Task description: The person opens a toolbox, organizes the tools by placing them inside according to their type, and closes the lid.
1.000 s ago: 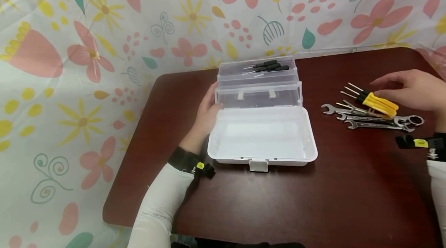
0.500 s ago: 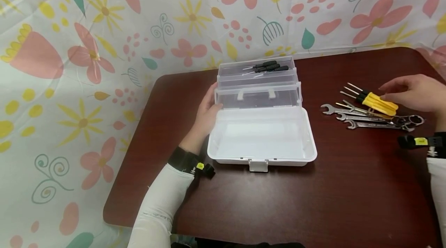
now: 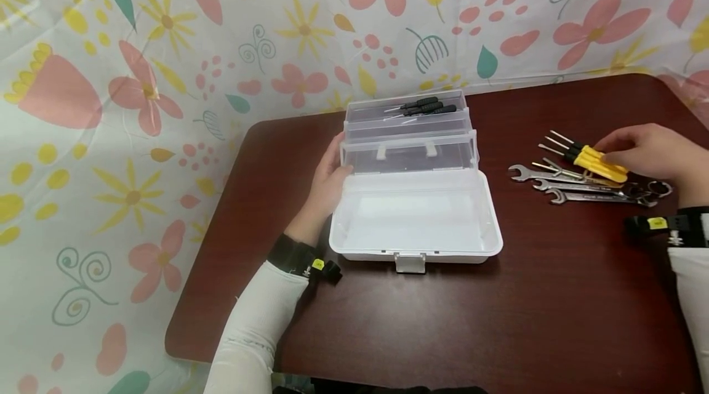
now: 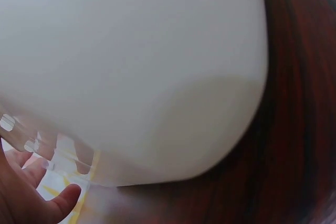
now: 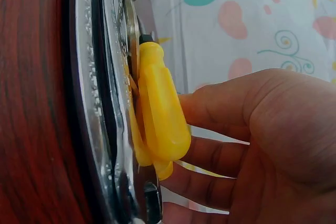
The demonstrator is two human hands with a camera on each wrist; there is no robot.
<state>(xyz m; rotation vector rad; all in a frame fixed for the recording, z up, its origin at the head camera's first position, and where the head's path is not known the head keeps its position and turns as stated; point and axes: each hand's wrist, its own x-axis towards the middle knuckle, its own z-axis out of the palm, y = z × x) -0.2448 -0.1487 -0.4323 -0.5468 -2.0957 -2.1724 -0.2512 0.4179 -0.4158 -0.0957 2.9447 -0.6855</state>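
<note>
A toolbox (image 3: 415, 215) with a white base stands unfolded on the table, its clear trays (image 3: 410, 157) raised at the back. My left hand (image 3: 328, 181) holds the left edge of the clear part, thumb in front and fingers behind; the left wrist view shows some fingers through the plastic. Several yellow-handled screwdrivers (image 3: 598, 163) lie on a pile of silver wrenches (image 3: 587, 188) at the right. My right hand (image 3: 650, 151) is at the handle ends, thumb and fingers extended; in the right wrist view they reach behind a yellow handle (image 5: 163, 108).
Several black-handled small screwdrivers (image 3: 423, 106) lie in the topmost clear tray. A white latch (image 3: 410, 263) hangs at the toolbox's front. The dark brown table (image 3: 532, 320) meets a flower-printed cloth (image 3: 310, 43) behind and to the left.
My right hand first drew back slightly to the right, then came down and in to the yellow handles. My left hand and the toolbox keep their places.
</note>
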